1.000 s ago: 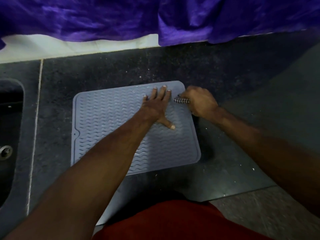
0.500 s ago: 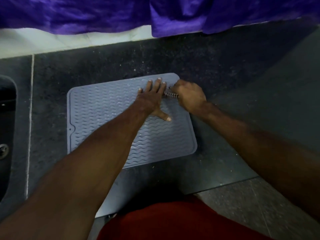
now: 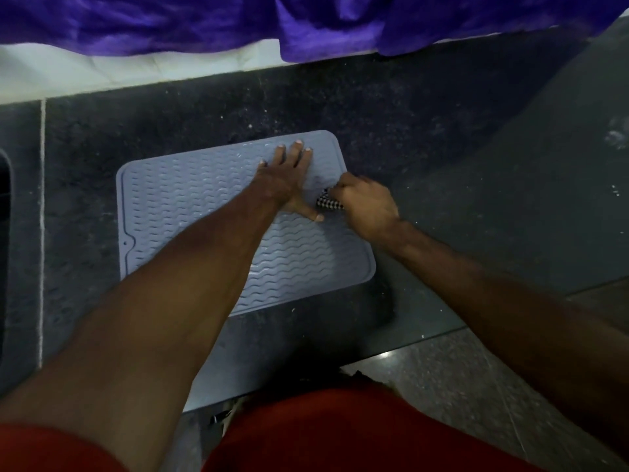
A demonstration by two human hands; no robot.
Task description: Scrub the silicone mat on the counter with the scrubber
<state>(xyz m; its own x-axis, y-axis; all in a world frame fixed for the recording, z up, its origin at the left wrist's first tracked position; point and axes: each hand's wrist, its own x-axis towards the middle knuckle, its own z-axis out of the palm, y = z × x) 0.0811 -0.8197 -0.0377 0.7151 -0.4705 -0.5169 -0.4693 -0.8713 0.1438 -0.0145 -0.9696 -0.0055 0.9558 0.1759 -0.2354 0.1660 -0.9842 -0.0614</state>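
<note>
My left hand (image 3: 284,180) lies flat with fingers straight and spread on the far right part of the grey-blue rectangular silicone mat with wavy ridges (image 3: 204,212), pinning it to the dark speckled stone bench (image 3: 391,107). The mat sits flat on the bench in front of me, its far right corner just beyond my fingertips, with a small hanging hole on its left edge.

My right hand (image 3: 366,206) is clenched around the black-and-white checked scrubber (image 3: 328,202); only the scrubber's left end shows past my knuckles, and it rests on the mat near the right edge, just beside my left thumb.

I judge I am in the middle of scrubbing the right-hand strip of the mat. To do this well I should press my left palm down firmly, since silicone tends to slide and buckle on smooth stone when pushed. Short strokes running along the ridges should get the scrubber into the grooves better than strokes across them. I should keep the scrubber clear of my left thumb, which is close, and move my holding hand toward the left portion when I work there, so the part under my palm gets cleaned too.

A purple draped cloth (image 3: 306,22) hangs along the far wall.
</note>
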